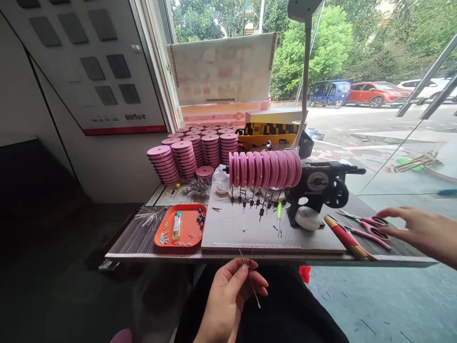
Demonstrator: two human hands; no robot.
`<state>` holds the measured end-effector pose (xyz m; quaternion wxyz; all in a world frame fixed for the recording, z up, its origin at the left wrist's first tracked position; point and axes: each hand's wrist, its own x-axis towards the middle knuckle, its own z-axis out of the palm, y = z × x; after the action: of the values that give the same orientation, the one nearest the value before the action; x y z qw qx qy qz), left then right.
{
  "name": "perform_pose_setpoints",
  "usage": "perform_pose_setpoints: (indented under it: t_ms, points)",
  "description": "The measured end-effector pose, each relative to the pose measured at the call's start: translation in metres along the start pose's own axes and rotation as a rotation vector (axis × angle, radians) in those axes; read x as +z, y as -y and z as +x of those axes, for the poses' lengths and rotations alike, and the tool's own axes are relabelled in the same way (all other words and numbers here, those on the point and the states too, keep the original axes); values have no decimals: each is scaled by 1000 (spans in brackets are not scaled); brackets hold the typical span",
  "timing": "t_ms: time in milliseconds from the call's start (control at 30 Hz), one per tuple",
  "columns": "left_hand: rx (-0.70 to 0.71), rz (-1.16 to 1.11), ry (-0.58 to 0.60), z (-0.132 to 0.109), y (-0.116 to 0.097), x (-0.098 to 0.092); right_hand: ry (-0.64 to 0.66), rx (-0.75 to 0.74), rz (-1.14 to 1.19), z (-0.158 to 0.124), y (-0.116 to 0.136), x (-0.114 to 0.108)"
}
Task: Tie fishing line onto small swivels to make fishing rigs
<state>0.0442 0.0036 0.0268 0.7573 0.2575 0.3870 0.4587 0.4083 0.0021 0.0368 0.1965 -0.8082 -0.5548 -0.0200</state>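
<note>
Below the table's front edge, my left hand (230, 290) pinches a thin needle-like piece (254, 290) between thumb and fingers, with fine thread ends rising above it. My right hand (410, 228) reaches in from the right, fingers apart, at the handles of pink-handled scissors (373, 228). Whether its fingertips touch the handles I cannot tell. Beside the scissors lies a red and yellow tool or packet (346, 238). A black winding machine (317, 183) stands at the back right of a pale board (228, 236), a row of pink spools (264, 169) on its shaft.
An orange tray (171, 243) holds a lighter and small parts. Stacked pink spools (160, 164) stand behind it. A green-handled hook tool (279, 212), a small white bead (244, 230) and several black weights lie on the board. A lamp post (305, 71) rises behind the machine.
</note>
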Motion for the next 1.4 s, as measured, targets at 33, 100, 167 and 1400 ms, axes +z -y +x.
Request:
perform_pose_setpoints:
  t_ms: [33,100,167,1400]
  points:
    - [-16,-6,-1,1,0,1,57,-75,44,-10,24,-5]
    - [-34,0,11,2,1,1,108,-366,265,-36,82,-9]
    - [-17,32,51,4,4,0,132,-684,352,-59,140,-1]
    - [767,1710,106,130,-113,-26,-123,-1373,215,-89,201,55]
